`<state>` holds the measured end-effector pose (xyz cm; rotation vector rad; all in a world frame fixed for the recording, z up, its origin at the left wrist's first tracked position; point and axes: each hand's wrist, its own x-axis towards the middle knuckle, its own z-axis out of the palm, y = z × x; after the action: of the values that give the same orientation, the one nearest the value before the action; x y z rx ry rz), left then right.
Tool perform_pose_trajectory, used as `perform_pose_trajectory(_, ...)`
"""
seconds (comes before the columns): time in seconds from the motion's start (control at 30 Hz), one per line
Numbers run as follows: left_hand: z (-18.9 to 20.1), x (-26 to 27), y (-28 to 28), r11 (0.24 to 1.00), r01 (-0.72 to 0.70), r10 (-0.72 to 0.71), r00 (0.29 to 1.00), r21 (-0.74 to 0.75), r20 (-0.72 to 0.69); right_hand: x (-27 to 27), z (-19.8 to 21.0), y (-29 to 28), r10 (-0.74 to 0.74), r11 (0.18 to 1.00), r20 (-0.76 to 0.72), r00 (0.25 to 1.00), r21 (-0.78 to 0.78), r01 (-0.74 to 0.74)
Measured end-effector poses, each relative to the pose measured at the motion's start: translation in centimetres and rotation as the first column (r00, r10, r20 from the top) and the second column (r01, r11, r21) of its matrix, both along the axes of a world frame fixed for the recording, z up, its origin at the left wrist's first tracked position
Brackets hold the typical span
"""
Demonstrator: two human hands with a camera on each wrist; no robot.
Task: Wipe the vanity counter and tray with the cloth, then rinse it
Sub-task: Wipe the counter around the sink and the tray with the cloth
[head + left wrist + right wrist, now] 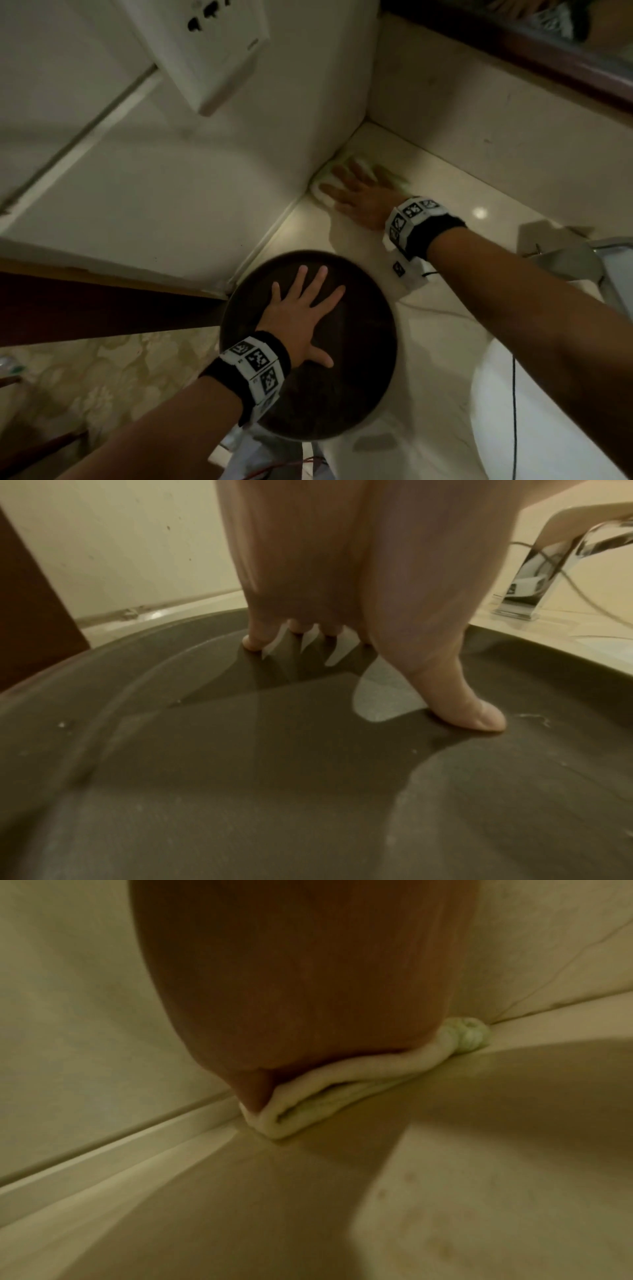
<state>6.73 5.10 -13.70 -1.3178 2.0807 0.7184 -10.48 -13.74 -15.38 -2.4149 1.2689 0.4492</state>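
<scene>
A folded pale green and white cloth (325, 178) (308, 1112) lies on the cream vanity counter (428, 318) in the far corner where two walls meet. My right hand (356, 192) lies flat on the cloth with straight fingers and presses it against the counter; in the right wrist view the palm (301, 974) covers most of it. A round dark brown tray (359, 377) (274, 791) sits on the counter nearer to me. My left hand (305, 315) rests flat inside it, fingers spread, with fingertips (253, 642) and thumb touching the tray's floor.
A chrome faucet (565, 253) (548, 569) stands at the right beside the white basin (496, 394). A wall socket (205, 44) hangs on the left wall. A dark wood mirror frame (548, 51) runs above the back wall. Thin cables trail along my right arm.
</scene>
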Motion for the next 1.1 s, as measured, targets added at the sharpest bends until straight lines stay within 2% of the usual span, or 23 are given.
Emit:
perform_pose_trajectory(0.2,0.0,0.1,0.1,1.000,-0.003,0.003,1.000,0.000,0.007,-3.7,-0.3,-2.4,-0.218,0.976,0.035,0.975,0.010,0.218)
perform_pose_trajectory(0.4,0.0,-0.1,-0.1,1.000,0.001,-0.002,1.000,0.014,0.009,-7.4,-1.1,0.7,-0.287,0.957,0.041,0.957,-0.039,0.288)
perform_pose_trajectory(0.6,-0.1,-0.1,-0.2,1.000,0.015,-0.015,1.000,0.013,0.009,-6.9,-0.2,8.2,-0.265,0.964,0.021,0.964,0.039,0.265)
perform_pose_trajectory(0.73,0.0,-0.1,-0.1,1.000,0.017,-0.017,1.000,0.000,0.010,-4.7,0.5,11.1,-0.181,0.981,0.063,0.981,0.082,0.176)
perform_pose_trajectory(0.83,0.1,-0.2,0.0,1.000,0.014,-0.014,1.000,-0.013,0.000,-2.8,0.7,10.9,-0.116,0.988,0.101,0.988,0.113,0.105)
perform_pose_trajectory(0.93,0.0,-0.2,0.0,1.000,0.018,-0.018,1.000,-0.023,-0.004,-2.0,0.4,9.1,-0.058,0.996,0.111,0.992,0.074,0.050)
perform_pose_trajectory(1.03,-0.1,0.0,0.1,1.000,0.012,-0.012,1.000,-0.021,-0.010,-1.8,-0.2,6.7,0.019,0.998,0.007,1.000,-0.061,-0.018)
perform_pose_trajectory(1.1,0.0,0.0,0.1,1.000,0.006,-0.006,1.000,-0.017,-0.009,-1.9,-0.3,5.2,-0.012,0.997,-0.008,1.000,-0.071,0.012)
